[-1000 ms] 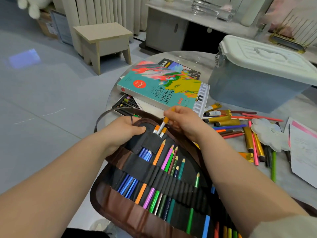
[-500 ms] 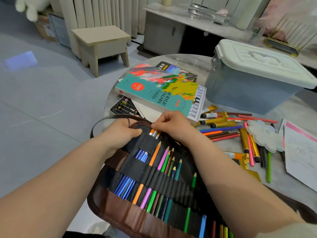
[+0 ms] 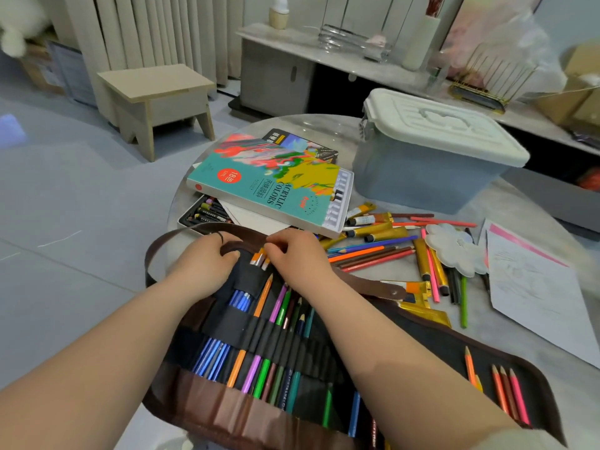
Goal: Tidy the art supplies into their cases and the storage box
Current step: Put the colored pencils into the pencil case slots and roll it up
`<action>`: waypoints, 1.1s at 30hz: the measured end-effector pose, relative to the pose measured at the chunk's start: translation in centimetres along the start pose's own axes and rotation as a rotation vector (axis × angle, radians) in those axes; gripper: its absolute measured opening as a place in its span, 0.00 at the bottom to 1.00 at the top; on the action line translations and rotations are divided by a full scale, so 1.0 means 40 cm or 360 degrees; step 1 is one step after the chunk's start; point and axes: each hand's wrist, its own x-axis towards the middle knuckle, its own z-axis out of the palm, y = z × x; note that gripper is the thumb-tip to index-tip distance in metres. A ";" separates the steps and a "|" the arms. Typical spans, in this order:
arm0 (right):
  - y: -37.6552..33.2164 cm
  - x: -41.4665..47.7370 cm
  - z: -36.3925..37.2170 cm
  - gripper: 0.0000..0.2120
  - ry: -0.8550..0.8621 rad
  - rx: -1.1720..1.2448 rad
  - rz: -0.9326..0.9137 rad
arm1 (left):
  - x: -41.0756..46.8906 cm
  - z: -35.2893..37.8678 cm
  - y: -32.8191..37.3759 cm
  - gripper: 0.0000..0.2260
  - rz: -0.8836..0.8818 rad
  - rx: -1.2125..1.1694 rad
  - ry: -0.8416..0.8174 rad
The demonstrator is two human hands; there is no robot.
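The brushes [image 3: 258, 258] sit deep in the top pocket of the roll-up pencil case [image 3: 227, 323], which lies open at the near edge of the tabletop [image 3: 477, 323]. The right hand [image 3: 298, 258] pinches their ends and the left hand [image 3: 204, 264] grips the case's rim. Many pencils [image 3: 370, 254] and paint tubes [image 3: 376, 230] lie loose beyond, and the storage box [image 3: 422, 177] is lidded, so I judge most of the tidying is not yet done.

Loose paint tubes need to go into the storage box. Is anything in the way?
Yes. The white lid sits closed on the storage box. Nothing visible lies on the table between the paint tubes and the box.
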 end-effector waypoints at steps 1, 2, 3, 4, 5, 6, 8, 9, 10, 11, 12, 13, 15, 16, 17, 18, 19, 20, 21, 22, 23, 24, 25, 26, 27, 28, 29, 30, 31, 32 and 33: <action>0.009 -0.007 -0.020 0.14 0.0065 0.0056 0.0016 | -0.004 0.000 0.008 0.12 0.0003 0.0106 0.0032; 0.023 -0.015 -0.046 0.14 0.0134 0.0082 0.0043 | -0.009 0.000 0.016 0.14 0.0024 0.0200 0.0073; 0.044 -0.021 -0.075 0.14 0.0181 0.0080 0.0090 | -0.017 0.000 0.027 0.16 0.0068 0.0294 0.0118; 0.071 -0.029 -0.104 0.14 0.0206 0.0048 0.0152 | -0.027 0.000 0.040 0.17 0.0125 0.0398 0.0157; 0.102 -0.039 -0.138 0.13 0.0203 -0.0025 0.0224 | -0.038 0.003 0.055 0.17 0.0196 0.0504 0.0183; 0.133 -0.050 -0.168 0.13 0.0170 -0.0128 0.0295 | -0.048 0.006 0.067 0.17 0.0296 0.0595 0.0213; 0.189 -0.067 -0.210 0.13 0.0056 -0.0355 0.0411 | -0.066 0.021 0.083 0.15 0.0567 0.0674 0.0225; 0.212 -0.075 -0.223 0.14 -0.0004 -0.0464 0.0439 | -0.075 0.035 0.094 0.15 0.0728 0.0668 0.0178; 0.229 -0.079 -0.228 0.15 -0.0070 -0.0568 0.0441 | -0.085 0.051 0.104 0.16 0.0872 0.0661 0.0074; 0.239 -0.078 -0.225 0.16 -0.0139 -0.0664 0.0423 | -0.095 0.068 0.114 0.18 0.0977 0.0692 -0.0073; 0.244 -0.076 -0.219 0.17 -0.0197 -0.0750 0.0387 | -0.105 0.086 0.124 0.21 0.1037 0.0774 -0.0235; 0.248 -0.070 -0.210 0.19 -0.0239 -0.0820 0.0341 | -0.112 0.104 0.131 0.23 0.1058 0.0890 -0.0381; 0.251 -0.054 -0.191 0.20 -0.0281 -0.0933 0.0244 | -0.122 0.135 0.136 0.28 0.1000 0.1088 -0.0622; 0.253 -0.046 -0.185 0.19 -0.0286 -0.0985 0.0202 | -0.125 0.148 0.137 0.30 0.0964 0.1167 -0.0715; 0.256 -0.038 -0.182 0.18 -0.0294 -0.1044 0.0159 | -0.127 0.160 0.136 0.31 0.0936 0.1251 -0.0792; 0.253 -0.032 -0.182 0.17 -0.0311 -0.1118 0.0114 | -0.129 0.167 0.135 0.32 0.0914 0.1306 -0.0838; 0.250 -0.027 -0.183 0.16 -0.0331 -0.1200 0.0063 | -0.130 0.171 0.134 0.32 0.0894 0.1331 -0.0857; 0.248 -0.021 -0.185 0.16 -0.0345 -0.1281 0.0004 | -0.129 0.174 0.134 0.32 0.0881 0.1338 -0.0861; 0.247 -0.014 -0.187 0.17 -0.0356 -0.1354 -0.0060 | -0.128 0.175 0.136 0.32 0.0880 0.1339 -0.0861; 0.246 -0.009 -0.188 0.17 -0.0366 -0.1421 -0.0121 | -0.128 0.175 0.137 0.32 0.0885 0.1338 -0.0864; 0.247 -0.005 -0.188 0.17 -0.0382 -0.1483 -0.0170 | -0.128 0.175 0.139 0.32 0.0886 0.1337 -0.0869; 0.250 0.000 -0.187 0.18 -0.0397 -0.1540 -0.0210 | -0.128 0.176 0.141 0.32 0.0886 0.1342 -0.0875; 0.251 0.003 -0.185 0.18 -0.0409 -0.1595 -0.0248 | -0.128 0.176 0.141 0.32 0.0885 0.1351 -0.0883; 0.252 0.004 -0.184 0.18 -0.0415 -0.1643 -0.0282 | -0.129 0.177 0.142 0.32 0.0883 0.1359 -0.0890; 0.252 0.007 -0.185 0.19 -0.0415 -0.1681 -0.0310 | -0.130 0.177 0.144 0.32 0.0881 0.1365 -0.0893; 0.253 0.008 -0.185 0.19 -0.0414 -0.1701 -0.0333 | -0.131 0.177 0.144 0.32 0.0880 0.1365 -0.0894; 0.255 0.009 -0.186 0.19 -0.0410 -0.1708 -0.0351 | -0.132 0.176 0.144 0.32 0.0880 0.1362 -0.0889; 0.257 0.008 -0.186 0.19 -0.0408 -0.1706 -0.0362 | -0.131 0.176 0.143 0.32 0.0884 0.1359 -0.0882; 0.261 0.007 -0.186 0.18 -0.0405 -0.1698 -0.0370 | -0.132 0.176 0.141 0.32 0.0889 0.1358 -0.0879; 0.265 0.005 -0.185 0.18 -0.0400 -0.1692 -0.0383 | -0.132 0.176 0.139 0.32 0.0893 0.1357 -0.0876; 0.269 0.002 -0.185 0.17 -0.0397 -0.1684 -0.0398 | -0.131 0.176 0.138 0.32 0.0894 0.1356 -0.0877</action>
